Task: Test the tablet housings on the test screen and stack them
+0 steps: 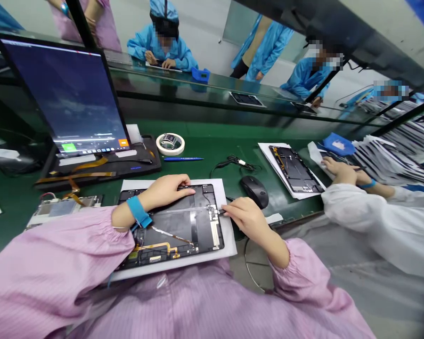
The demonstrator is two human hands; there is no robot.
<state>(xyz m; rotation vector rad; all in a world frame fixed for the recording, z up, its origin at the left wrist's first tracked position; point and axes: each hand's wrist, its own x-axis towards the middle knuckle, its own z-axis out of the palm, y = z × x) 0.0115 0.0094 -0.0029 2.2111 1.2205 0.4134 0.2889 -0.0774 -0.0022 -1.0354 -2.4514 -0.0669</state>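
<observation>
An opened tablet housing [178, 221], black inside with orange flex cables and a small circuit board, lies on white sheets [229, 245] in front of me. My left hand [166, 190] rests across its far edge, fingers stretched out and holding nothing; a blue strap circles that wrist. At the housing's right edge, my right hand [245, 216] pinches a small dark cable plug [221, 212], which meets the edge beside the circuit board. Whether the plug is fully seated I cannot tell. The fingers partly cover it.
A lit screen [69, 99] stands at the left on a black tray, near loose flex cables. Behind the housing are a tape roll [170, 144], a blue pen [183, 159] and a mouse [254, 191]. Another housing [297, 169] lies right, near a co-worker's hands [342, 172].
</observation>
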